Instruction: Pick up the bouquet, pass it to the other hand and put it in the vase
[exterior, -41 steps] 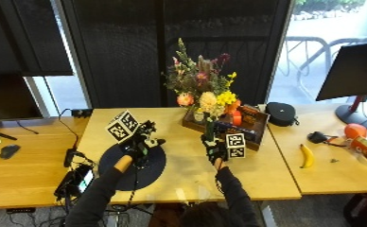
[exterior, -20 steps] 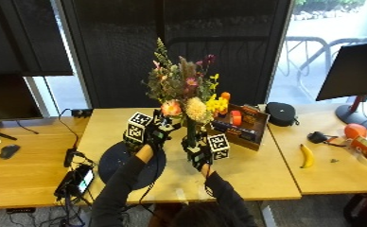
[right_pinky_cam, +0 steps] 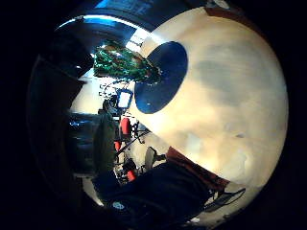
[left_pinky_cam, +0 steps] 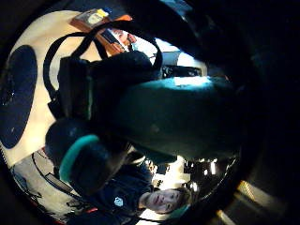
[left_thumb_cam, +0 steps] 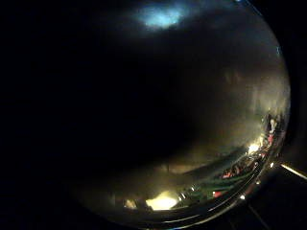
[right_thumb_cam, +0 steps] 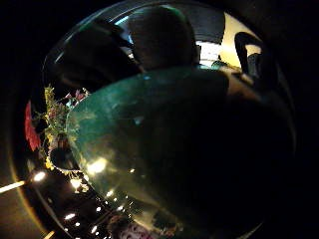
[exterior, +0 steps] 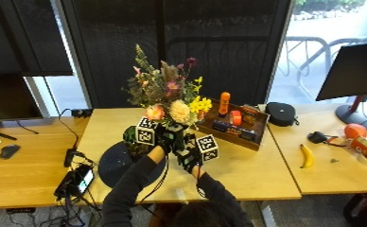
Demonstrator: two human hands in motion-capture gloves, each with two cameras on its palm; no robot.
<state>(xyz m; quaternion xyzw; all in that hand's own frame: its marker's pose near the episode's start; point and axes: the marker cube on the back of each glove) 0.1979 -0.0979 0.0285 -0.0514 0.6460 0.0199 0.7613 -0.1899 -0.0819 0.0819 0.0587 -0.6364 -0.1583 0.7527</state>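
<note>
The bouquet (exterior: 168,97) is up off the bench (exterior: 246,165) right now, standing pretty much upright in front of the person, blooms on top: yellow, cream, pink and purple ones mixed with green sprigs. Both hands are bunched together at the bottom of the stems. The left hand (exterior: 160,142) looks wrapped around the stems, and the right hand (exterior: 188,156) sits just beside and a bit lower, fingers curled on the same bundle as far as the outside view shows. The palm views back that up, since dark green wrap fills most of them, so it's close to both palms. A dark round mat (exterior: 117,163) lies on the bench just under the left forearm. Behind the flowers there's a wooden tray (exterior: 232,128) with an orange bottle (exterior: 224,103) standing in it. No vase can be made out for sure.
</note>
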